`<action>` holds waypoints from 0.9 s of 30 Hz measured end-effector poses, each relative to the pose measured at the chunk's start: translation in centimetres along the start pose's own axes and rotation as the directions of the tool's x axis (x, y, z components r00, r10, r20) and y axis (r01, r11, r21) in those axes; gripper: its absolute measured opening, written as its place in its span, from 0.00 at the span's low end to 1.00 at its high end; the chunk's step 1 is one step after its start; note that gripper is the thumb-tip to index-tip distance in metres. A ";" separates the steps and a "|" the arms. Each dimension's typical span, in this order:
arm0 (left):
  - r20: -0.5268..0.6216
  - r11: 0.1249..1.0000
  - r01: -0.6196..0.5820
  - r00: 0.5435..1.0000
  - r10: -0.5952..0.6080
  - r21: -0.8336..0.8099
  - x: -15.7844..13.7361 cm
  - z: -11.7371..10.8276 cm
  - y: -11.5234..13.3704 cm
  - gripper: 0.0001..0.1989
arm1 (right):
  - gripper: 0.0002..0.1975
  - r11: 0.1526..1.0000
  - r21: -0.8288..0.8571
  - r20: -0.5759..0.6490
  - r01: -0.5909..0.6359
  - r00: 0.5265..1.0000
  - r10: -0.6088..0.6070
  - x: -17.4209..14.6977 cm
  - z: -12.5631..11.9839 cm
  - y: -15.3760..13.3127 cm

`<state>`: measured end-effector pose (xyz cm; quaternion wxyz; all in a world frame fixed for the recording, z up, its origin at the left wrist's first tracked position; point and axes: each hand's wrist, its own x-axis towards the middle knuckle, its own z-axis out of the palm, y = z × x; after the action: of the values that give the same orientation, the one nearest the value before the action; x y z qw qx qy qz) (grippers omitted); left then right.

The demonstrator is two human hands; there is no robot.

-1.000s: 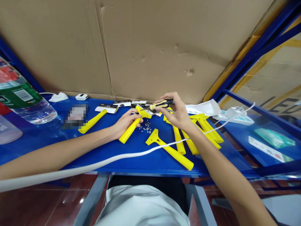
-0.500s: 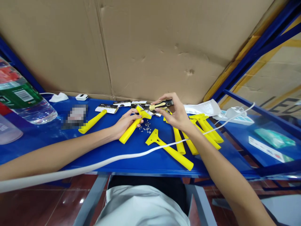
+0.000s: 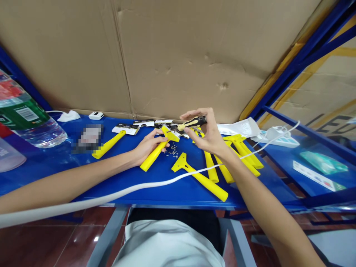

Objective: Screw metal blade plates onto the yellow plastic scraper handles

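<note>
My left hand is closed around a yellow scraper, its wide head tilted up toward the right. In my right hand is a screwdriver with a black and cream handle, held between thumb and fingers. The screwdriver's tip reaches the scraper's head; whether a screw sits under it is too small to tell. Below the head, small screws and nuts lie scattered on the blue table. Another yellow scraper lies nearer me, and several more yellow scrapers rest under and beside my right forearm.
A white cable crosses in front of the table. At the left stand a large water bottle and a yellow scraper. Blade packets lie along the cardboard wall. A power strip sits at the right.
The fingers of my right hand have loosened and shifted a little on the screwdriver's handle. My left hand and its scraper stay nearly in place.
</note>
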<state>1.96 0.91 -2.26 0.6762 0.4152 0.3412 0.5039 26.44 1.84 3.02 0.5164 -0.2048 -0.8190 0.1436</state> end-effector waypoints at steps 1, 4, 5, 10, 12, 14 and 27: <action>-0.007 1.000 0.003 1.000 -0.003 -0.006 0.0 0.0 0.0 0.19 | 0.24 0.999 0.038 0.016 0.002 1.000 -0.003 0.0 0.1 0.0; -0.019 1.000 0.007 1.000 -0.008 -0.009 0.1 -0.1 0.0 0.18 | 0.25 0.995 0.098 0.031 -0.009 1.000 0.006 0.0 0.2 0.3; -0.019 1.000 0.008 1.000 -0.008 -0.005 0.1 -0.1 0.0 0.17 | 0.24 0.995 0.101 0.020 -0.012 1.000 0.010 0.0 0.2 0.4; -0.011 1.000 0.004 1.000 -0.004 0.005 0.2 -0.1 -0.1 0.18 | 0.20 0.999 0.030 -0.047 -0.027 0.999 0.029 -0.1 0.3 0.3; -0.013 1.000 0.007 1.000 -0.007 0.006 0.1 -0.1 -0.1 0.18 | 0.21 0.999 0.010 -0.050 -0.046 0.998 0.047 -0.1 0.4 0.2; -0.005 1.000 0.009 1.000 -0.009 0.012 0.1 -0.1 -0.1 0.19 | 0.22 0.998 0.012 -0.052 -0.062 0.997 0.062 -0.1 0.5 0.1; 0.029 0.999 -0.015 0.999 0.014 0.028 -0.2 0.0 -0.1 0.20 | 0.27 0.993 -0.050 -0.182 -0.104 0.979 0.093 -0.1 0.5 0.9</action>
<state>1.93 0.75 -2.34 0.6714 0.4345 0.3353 0.4980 26.21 2.59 2.29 0.5741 -0.2724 -0.7619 0.1256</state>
